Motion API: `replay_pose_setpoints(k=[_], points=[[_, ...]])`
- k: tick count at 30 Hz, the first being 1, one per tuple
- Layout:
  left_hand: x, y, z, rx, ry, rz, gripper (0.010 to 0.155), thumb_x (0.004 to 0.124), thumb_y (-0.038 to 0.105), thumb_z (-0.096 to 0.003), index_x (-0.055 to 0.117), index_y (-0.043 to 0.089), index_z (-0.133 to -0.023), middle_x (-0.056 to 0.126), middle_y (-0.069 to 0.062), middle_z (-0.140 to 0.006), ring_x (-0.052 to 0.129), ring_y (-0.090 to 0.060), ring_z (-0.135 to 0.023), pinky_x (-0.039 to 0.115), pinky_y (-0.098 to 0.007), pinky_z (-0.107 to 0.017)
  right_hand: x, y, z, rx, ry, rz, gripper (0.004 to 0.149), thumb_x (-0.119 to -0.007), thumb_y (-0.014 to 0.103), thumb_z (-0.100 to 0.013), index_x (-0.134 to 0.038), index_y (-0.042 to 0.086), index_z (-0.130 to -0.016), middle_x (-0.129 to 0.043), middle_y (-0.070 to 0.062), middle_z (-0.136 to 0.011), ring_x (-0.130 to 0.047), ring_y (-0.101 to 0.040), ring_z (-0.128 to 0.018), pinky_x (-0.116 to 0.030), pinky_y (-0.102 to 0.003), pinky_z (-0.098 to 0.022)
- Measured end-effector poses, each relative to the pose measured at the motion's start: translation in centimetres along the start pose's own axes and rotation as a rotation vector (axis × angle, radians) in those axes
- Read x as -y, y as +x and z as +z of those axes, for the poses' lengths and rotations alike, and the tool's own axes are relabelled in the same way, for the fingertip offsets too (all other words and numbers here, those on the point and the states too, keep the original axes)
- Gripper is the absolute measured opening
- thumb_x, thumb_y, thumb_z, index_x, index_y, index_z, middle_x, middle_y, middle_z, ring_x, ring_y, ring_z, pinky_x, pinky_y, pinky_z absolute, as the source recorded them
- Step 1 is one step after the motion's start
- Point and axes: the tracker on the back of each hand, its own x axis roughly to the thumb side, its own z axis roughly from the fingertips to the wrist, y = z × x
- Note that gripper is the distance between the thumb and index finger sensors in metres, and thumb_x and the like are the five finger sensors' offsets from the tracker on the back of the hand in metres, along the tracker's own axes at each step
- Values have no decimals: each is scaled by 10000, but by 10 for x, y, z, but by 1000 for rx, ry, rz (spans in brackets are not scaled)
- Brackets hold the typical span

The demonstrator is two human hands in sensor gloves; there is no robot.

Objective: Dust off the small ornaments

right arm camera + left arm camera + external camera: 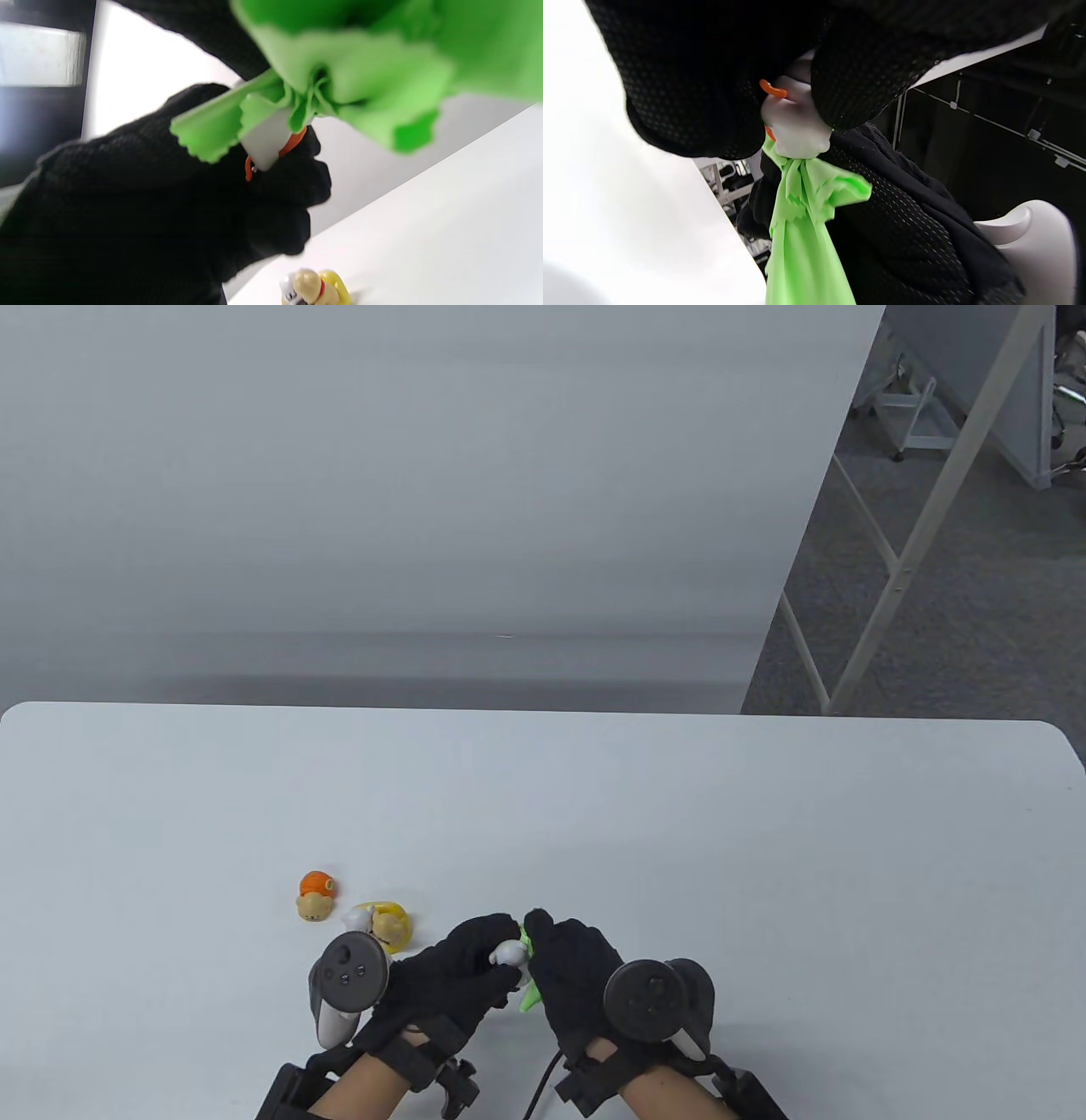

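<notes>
My left hand (475, 963) grips a small white ornament (509, 954) with orange trim just above the table's near edge; it also shows in the left wrist view (797, 123) and the right wrist view (269, 144). My right hand (564, 959) holds a bright green cloth (532, 997) pressed against the ornament; the cloth hangs down in the left wrist view (806, 237) and fills the top of the right wrist view (360, 72). An orange and tan ornament (316, 894) and a yellow and tan ornament (383, 926) stand on the table left of my hands.
The white table (679, 831) stretches away to the far edge and to the right. The yellow ornament also shows in the right wrist view (314, 289). A grey wall stands behind the table, with metal frame legs (891, 585) on the floor at the right.
</notes>
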Motion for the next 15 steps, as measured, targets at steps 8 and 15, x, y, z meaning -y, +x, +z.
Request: replay_pose_setpoints(k=[8,15], points=[[-11,-11,5,-9,113,69,614,929,311,-479,744,3,-976,887,-223,-880,1134,-363,-586,1069,-429,-348,-8,8,2,150,51,97,468,-829,125,-535,-704,-96,-929,-880,-428,-739,-943,-514,-503,-772,-762,-463],[-15,-18,3,9,71,10,626,914,301,-495,699,14,-1007,844,-222,-915,1078,-396,-647,1012,-493,-408,-5,-16,2,74,69,107,476,-804,132,-542,-700,-70,-960,-872,-420,-764,-945,-508,-524,-778,-750,-466]])
